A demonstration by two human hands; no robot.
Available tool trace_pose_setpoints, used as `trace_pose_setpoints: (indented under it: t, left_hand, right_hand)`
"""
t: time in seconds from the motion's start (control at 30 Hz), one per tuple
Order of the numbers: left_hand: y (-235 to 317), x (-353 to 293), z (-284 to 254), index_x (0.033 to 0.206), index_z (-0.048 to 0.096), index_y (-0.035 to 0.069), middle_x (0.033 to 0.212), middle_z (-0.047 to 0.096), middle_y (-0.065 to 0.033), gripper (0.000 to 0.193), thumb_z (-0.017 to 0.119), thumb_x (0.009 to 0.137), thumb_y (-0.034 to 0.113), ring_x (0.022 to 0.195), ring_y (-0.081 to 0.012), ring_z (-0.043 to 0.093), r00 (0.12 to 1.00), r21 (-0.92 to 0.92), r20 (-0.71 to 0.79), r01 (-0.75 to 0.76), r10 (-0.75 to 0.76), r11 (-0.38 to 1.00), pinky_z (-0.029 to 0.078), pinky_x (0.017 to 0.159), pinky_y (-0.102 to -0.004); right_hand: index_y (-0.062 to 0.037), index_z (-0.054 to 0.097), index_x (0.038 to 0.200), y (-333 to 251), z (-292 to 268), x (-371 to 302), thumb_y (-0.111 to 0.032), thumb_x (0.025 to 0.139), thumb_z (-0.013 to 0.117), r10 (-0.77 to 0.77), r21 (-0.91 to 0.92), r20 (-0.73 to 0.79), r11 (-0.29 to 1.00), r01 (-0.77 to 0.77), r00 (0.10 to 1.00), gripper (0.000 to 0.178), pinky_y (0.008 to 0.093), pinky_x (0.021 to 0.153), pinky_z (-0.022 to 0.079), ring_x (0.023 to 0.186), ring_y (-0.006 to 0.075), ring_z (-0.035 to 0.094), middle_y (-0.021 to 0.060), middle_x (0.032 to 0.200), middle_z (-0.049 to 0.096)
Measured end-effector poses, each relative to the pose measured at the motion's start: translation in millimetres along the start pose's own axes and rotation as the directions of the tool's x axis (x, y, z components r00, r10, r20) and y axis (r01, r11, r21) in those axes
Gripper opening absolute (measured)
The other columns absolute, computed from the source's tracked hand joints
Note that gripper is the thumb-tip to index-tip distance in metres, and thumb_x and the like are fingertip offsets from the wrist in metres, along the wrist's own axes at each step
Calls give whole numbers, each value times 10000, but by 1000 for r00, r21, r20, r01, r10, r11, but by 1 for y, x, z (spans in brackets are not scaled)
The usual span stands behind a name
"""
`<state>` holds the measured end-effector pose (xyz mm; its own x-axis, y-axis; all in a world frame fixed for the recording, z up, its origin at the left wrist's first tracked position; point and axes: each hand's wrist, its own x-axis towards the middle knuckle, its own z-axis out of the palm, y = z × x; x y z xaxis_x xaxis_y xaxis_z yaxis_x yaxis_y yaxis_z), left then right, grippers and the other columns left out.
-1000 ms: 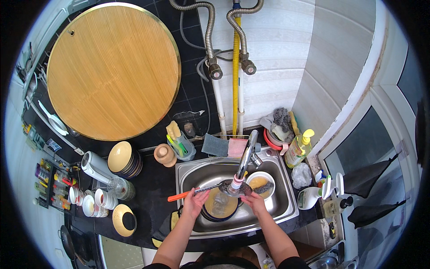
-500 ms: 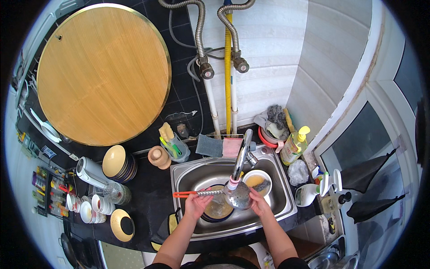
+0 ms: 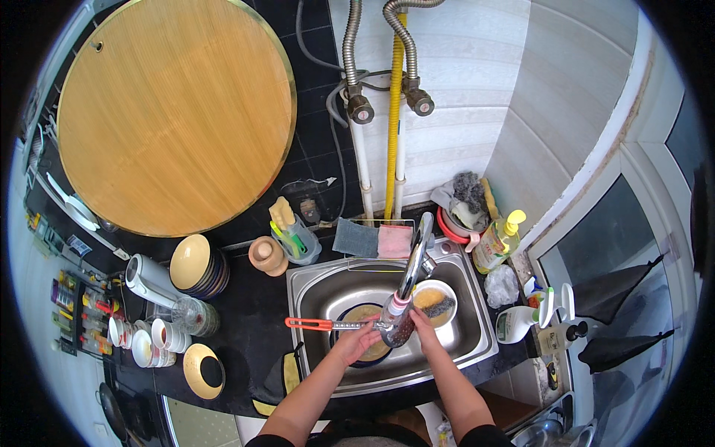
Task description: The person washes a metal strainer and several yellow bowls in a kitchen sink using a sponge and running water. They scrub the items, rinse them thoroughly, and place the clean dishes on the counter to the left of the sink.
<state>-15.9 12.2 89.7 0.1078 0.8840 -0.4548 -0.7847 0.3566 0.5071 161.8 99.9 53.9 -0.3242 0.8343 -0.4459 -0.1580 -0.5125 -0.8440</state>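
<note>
A perforated skimmer (image 3: 396, 328) with an orange handle is held crosswise under the chrome faucet (image 3: 414, 257), over the sink. My left hand (image 3: 356, 344) grips it where the metal shank meets the head. My right hand (image 3: 425, 333) closes on the right rim of the head, which is tilted. Below, partly hidden by my left hand, a dark-rimmed bowl (image 3: 364, 311) lies in the sink (image 3: 477, 320). Beside it stands a white bowl (image 3: 423, 286) with yellowish liquid and a grey scouring pad (image 3: 445, 305).
Blue-grey and pink cloths (image 3: 356, 238) hang on a rack behind the sink. A dish soap bottle (image 3: 495, 246) and a spray bottle (image 3: 515, 324) stand to the right. Stacked bowls (image 3: 191, 264), a wooden mortar (image 3: 267, 255) and glass jars (image 3: 195, 316) are on the left counter.
The skimmer's head has turned from facing up to a steeper tilt. Both hands have shifted their hold along with it. The whole view has moved slightly.
</note>
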Motion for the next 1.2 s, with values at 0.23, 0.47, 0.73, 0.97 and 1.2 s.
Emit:
trace_pose_setpoints:
  t: [0.23, 0.47, 0.73, 0.97, 1.2]
  left_hand:
    - [-7, -5, 0, 1220, 395, 10, 1172, 494, -137, 370, 481, 872, 100, 1048, -230, 515, 995, -45, -89, -47, 43, 998, 425, 895, -327]
    - [-4, -14, 21, 1192, 424, -15, 1115, 507, -134, 352, 496, 859, 70, 1023, -237, 513, 991, -25, -128, -32, 28, 999, 406, 908, -340]
    - [8, -12, 18, 1179, 442, -12, 1076, 534, -141, 329, 478, 859, 56, 978, -224, 540, 986, 12, -155, -57, 58, 998, 422, 891, -337]
    - [3, 13, 12, 1172, 440, -16, 1095, 530, -171, 310, 435, 866, 36, 989, -236, 543, 972, -195, -174, -190, 157, 962, 423, 909, -336]
    - [13, 24, 17, 1161, 470, 8, 1006, 546, -129, 312, 465, 851, 41, 910, -211, 540, 957, -264, -235, -231, 170, 936, 431, 879, -322]
  right_hand:
    - [25, 508, 1022, -12, 54, 2, -282, 737, 619, -632, -713, 178, 446, 541, 755, 433, 407, 813, 400, 973, 362, 516, 245, 1099, 501]
    - [-14, 557, 878, 11, 40, 59, -261, 725, 641, -279, -573, -59, 796, 197, 958, 303, 357, 643, 448, 745, 280, 585, 156, 794, 589]
    - [-48, 597, 926, 48, 36, 88, -246, 803, 569, -422, -586, 31, 727, 359, 906, 235, 318, 682, 443, 787, 205, 575, 113, 879, 599]
    - [36, 497, 1041, 9, 59, 26, -165, 772, 565, -661, -654, -14, 574, 493, 750, 343, 332, 786, 411, 916, 250, 520, 167, 968, 542]
    - [3, 379, 1244, 40, 20, 14, -228, 838, 537, -613, -630, -13, 619, 470, 790, 493, 345, 893, 374, 1067, 240, 459, 139, 1137, 475]
